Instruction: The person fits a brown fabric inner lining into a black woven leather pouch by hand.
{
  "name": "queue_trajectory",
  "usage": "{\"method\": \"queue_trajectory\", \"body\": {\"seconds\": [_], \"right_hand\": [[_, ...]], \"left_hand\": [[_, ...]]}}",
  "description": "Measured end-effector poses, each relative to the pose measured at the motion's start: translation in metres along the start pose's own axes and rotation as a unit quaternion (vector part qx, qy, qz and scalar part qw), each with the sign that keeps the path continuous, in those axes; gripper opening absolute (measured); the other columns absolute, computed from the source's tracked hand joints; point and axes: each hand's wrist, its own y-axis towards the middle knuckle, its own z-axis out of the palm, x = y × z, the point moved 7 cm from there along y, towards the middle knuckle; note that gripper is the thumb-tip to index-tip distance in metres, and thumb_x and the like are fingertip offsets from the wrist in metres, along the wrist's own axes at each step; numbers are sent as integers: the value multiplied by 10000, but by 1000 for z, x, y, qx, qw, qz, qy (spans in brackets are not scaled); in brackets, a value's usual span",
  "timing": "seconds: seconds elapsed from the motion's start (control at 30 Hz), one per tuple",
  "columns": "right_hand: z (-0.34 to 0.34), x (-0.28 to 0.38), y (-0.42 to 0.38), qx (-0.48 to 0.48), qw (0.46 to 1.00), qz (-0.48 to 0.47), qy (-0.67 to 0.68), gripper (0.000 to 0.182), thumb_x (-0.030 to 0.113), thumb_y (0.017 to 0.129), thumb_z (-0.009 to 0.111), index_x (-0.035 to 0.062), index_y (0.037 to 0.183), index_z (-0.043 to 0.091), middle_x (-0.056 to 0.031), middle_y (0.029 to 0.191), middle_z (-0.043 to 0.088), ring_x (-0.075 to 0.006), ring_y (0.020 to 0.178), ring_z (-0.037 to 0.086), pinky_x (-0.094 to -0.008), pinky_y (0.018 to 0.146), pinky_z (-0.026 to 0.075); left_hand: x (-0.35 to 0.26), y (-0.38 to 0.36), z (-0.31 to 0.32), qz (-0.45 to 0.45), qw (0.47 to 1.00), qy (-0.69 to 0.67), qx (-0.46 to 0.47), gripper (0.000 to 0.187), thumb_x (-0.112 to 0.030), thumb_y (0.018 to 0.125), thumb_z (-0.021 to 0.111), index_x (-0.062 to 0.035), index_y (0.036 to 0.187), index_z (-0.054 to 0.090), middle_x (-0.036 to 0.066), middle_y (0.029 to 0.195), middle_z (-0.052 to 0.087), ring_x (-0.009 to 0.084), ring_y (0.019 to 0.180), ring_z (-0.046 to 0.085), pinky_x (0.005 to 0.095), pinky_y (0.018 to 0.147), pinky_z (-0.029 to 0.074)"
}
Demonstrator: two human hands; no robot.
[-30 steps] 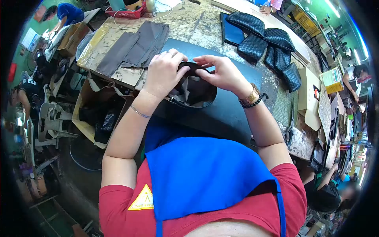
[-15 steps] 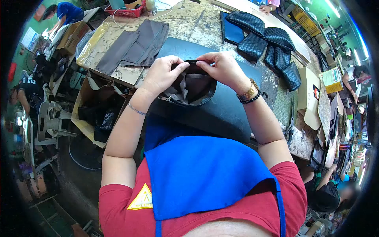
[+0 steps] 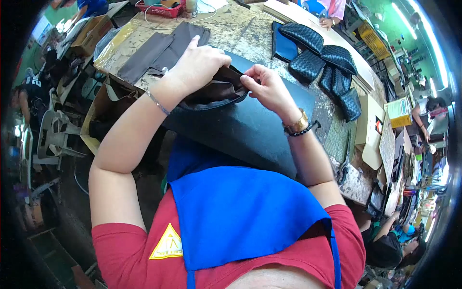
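Note:
A black pouch with a dark brown-grey lining is held open-mouthed between my hands, above a dark flat board. My left hand lies over the pouch's left side, one finger stretched upward and the others curled over its far rim; its thumb side is partly hidden. With thumb and fingers, my right hand pinches the right end of the pouch's rim. Just beyond my left hand, brown fabric pieces lie on the worktable.
Several black woven-pattern pouches are piled at the far right. Scissors and an open cardboard box lie near the right edge. A red basket stands at the back left. Another carton sits below, left. Co-workers are around, one hand across the table.
My left hand has turned and moved up over the pouch, one finger now raised. The pouch has shifted slightly left and its mouth looks flatter. My right hand still pinches the rim.

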Motion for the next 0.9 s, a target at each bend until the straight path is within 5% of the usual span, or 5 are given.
{"method": "queue_trajectory", "body": {"seconds": [0.13,0.17,0.3,0.9], "right_hand": [[3,-26,-4,-58,998,9,4,204,192,901,653,-11,913,649,-81,756,655,-129,692,591,-300,634,486],[3,-31,-6,-58,998,12,22,201,190,899,654,-10,916,647,-59,750,649,-102,674,570,-283,612,470],[1,-25,-9,-31,998,7,63,217,214,919,645,-4,926,643,-23,763,649,-62,674,554,-255,591,455],[-3,-6,7,41,995,-61,-74,261,254,871,678,5,941,713,-83,717,680,-129,654,624,-292,630,502]], "left_hand": [[5,-13,9,-53,984,-149,77,167,-98,876,607,-95,1036,657,41,1009,682,259,1037,640,622,1072,333],[8,-16,11,-65,969,-222,82,157,-154,910,637,-50,1024,668,73,998,698,253,998,658,510,1033,418],[32,-20,24,-87,925,-362,75,223,-198,910,690,16,974,696,107,948,726,163,881,670,288,821,509],[39,-19,29,-160,909,-371,101,212,-189,801,783,15,844,746,72,850,735,119,771,644,272,769,509]]}}
